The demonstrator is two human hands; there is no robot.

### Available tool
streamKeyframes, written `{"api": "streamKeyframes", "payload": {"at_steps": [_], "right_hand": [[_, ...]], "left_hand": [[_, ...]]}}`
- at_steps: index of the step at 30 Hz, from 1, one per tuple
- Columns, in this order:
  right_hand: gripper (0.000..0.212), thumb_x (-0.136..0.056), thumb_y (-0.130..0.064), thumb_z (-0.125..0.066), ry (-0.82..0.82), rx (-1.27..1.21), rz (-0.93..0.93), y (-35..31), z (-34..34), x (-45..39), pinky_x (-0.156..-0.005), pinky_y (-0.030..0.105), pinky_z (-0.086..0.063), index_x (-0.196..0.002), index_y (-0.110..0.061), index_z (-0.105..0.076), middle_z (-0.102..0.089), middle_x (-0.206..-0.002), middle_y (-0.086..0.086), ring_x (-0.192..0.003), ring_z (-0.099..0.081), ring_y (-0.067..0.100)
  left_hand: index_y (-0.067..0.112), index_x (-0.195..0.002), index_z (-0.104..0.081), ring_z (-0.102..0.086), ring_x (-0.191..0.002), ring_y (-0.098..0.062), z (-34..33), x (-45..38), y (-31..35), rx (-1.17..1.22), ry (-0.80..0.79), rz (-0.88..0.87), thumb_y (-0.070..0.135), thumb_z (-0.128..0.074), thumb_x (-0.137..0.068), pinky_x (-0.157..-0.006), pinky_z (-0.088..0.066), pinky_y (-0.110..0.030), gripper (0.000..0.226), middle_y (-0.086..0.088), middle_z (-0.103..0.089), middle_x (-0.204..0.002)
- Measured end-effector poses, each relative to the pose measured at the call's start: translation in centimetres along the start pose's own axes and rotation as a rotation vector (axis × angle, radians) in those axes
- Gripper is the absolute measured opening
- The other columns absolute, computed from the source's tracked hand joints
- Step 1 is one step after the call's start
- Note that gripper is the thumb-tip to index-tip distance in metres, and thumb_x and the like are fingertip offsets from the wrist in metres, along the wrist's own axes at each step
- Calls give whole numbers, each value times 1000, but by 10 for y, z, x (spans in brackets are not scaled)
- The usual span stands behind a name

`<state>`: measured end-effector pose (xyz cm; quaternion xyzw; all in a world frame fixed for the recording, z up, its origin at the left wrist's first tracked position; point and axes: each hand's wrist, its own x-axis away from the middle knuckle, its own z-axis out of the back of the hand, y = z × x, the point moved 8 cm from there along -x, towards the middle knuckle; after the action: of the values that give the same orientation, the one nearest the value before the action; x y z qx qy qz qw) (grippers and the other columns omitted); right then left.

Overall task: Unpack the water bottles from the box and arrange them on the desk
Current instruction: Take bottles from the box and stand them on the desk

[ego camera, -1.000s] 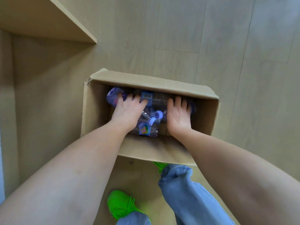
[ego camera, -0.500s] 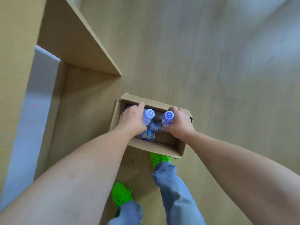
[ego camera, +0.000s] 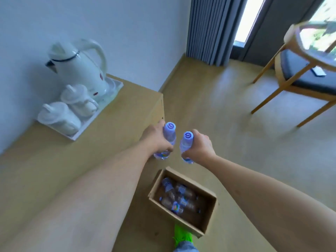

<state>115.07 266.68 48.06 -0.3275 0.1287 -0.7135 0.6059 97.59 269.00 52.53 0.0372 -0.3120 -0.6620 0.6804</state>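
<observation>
A white tray (ego camera: 76,136) at ten o'clock carries an electric kettle (ego camera: 80,68) and two lidded cups (ego camera: 60,117), all blurred, set against the wall on the wooden worktop (ego camera: 101,131). The rest of that surface, toward the near edge, lies bare. At centre frame, the left hand (ego camera: 156,140) has its grip clamped around a water bottle (ego camera: 168,140), held upright with its purple cap up, at the worktop's right edge. Just beside it, not touching, the right hand (ego camera: 199,148) has its grip wrapped around a second bottle (ego camera: 186,147), also upright, over the floor (ego camera: 218,110). Below the hands, at six o'clock, an open cardboard box (ego camera: 209,220) sits on the floor against the worktop's side, with more bottles (ego camera: 177,197) lying flat inside it. A green shoe (ego camera: 181,236) shows at the box's near edge. At one o'clock hang grey curtains (ego camera: 209,28) beside a bright window; at two o'clock stands a wooden chair (ego camera: 294,80) with a dark seat cushion, well apart from the hands.
</observation>
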Motion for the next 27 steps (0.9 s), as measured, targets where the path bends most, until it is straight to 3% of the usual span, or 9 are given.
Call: {"api": "streamKeyframes", "payload": {"at_steps": [4, 6, 9, 11, 13, 16, 19, 27], "right_hand": [[53, -46, -22, -79, 29, -43, 56, -90, 35, 26, -47, 22, -35, -85, -26, -43, -51, -80, -4, -74, -55, 20], [55, -46, -22, -80, 42, -38, 120, -135, 45, 41, -47, 22, -36, -88, -25, -44, -51, -82, -4, -74, -54, 19], [62, -46, -24, -84, 66, -59, 212, -198, 46, 66, -50, 24, -40, -95, -25, -46, -50, -84, -5, -75, -54, 16], [63, -47, -25, -87, 80, -91, 273, -238, 41, 83, -51, 24, -38, -94, -28, -45, -49, -82, -10, -74, -51, 11], [63, -48, -25, -87, 76, -89, 342, -278, 28, 99, -50, 24, -36, -93, -28, -44, -51, -80, -11, -70, -48, 6], [67, -48, -25, -88, 35, -58, 416, -331, -3, 121, -58, 30, -45, -100, -21, -47, -57, -86, -4, -77, -55, 16], [67, -46, -25, -89, -9, -64, 472, -376, -38, 140, -59, 30, -46, -101, -17, -51, -59, -91, -1, -83, -58, 20], [78, -45, -28, -91, -156, -58, 585, -463, -131, 184, -70, 31, -49, -112, -23, -53, -60, -96, -2, -90, -58, 20]], "left_hand": [[24, -106, -51, -63, -85, -24, 94, 48, -5, 22, 146, -34, 36, -83, -46, -73, -56, -34, 69, 0, -62, -92], [22, -101, -49, -62, -83, -23, 135, 74, -18, 17, 207, -29, 39, -82, -45, -66, -54, -32, 67, 0, -61, -88], [22, -89, -42, -56, -74, -19, 192, 115, -50, 1, 331, -13, 43, -79, -42, -49, -36, -26, 64, 4, -53, -80], [20, -92, -44, -56, -73, -20, 221, 142, -78, 4, 393, 21, 45, -78, -41, -50, -37, -27, 66, 2, -54, -82], [21, -98, -50, -58, -74, -22, 245, 168, -107, -17, 433, 55, 48, -78, -46, -58, -44, -27, 65, 0, -61, -87], [29, -92, -53, -60, -75, -18, 275, 207, -160, 74, 529, 104, 48, -79, -47, -64, -48, -24, 55, 5, -62, -84], [26, -96, -54, -61, -81, -17, 294, 244, -208, 104, 589, 135, 47, -81, -46, -68, -51, -27, 60, 5, -61, -88], [24, -75, -52, -54, -65, -11, 327, 321, -304, 98, 705, 282, 35, -85, -44, -47, -33, -19, 47, 4, -56, -79]]}}
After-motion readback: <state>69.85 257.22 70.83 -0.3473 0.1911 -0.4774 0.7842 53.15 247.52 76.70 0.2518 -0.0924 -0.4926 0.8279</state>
